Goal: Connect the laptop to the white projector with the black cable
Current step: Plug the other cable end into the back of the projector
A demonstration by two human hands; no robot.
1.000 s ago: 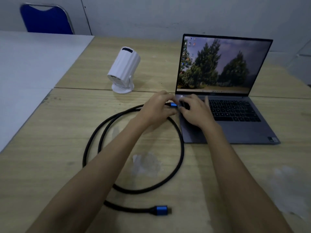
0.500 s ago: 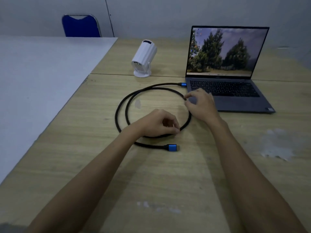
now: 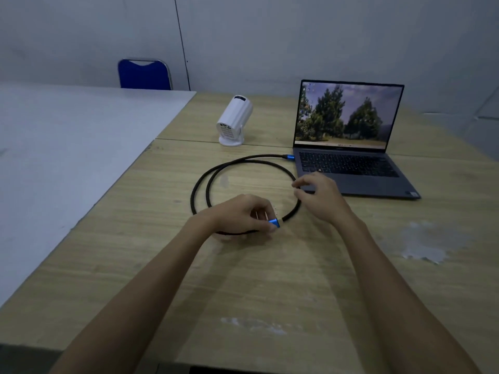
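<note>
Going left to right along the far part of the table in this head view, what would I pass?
Blue chair → white projector → blue plug at the laptop's side → laptop.

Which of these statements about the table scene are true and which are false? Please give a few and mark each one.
1. The left hand pinches the free blue plug of the black cable. True.
2. The other blue plug sits at the left edge of the laptop. True.
3. The cable is already plugged into the white projector. False: no cable reaches the projector; the free end is in the left hand.
4. The laptop lid is closed. False: it is open, and the screen shows trees.
5. The right hand grips the projector. False: it hovers near the cable loop, beside the laptop's front left corner.
</note>
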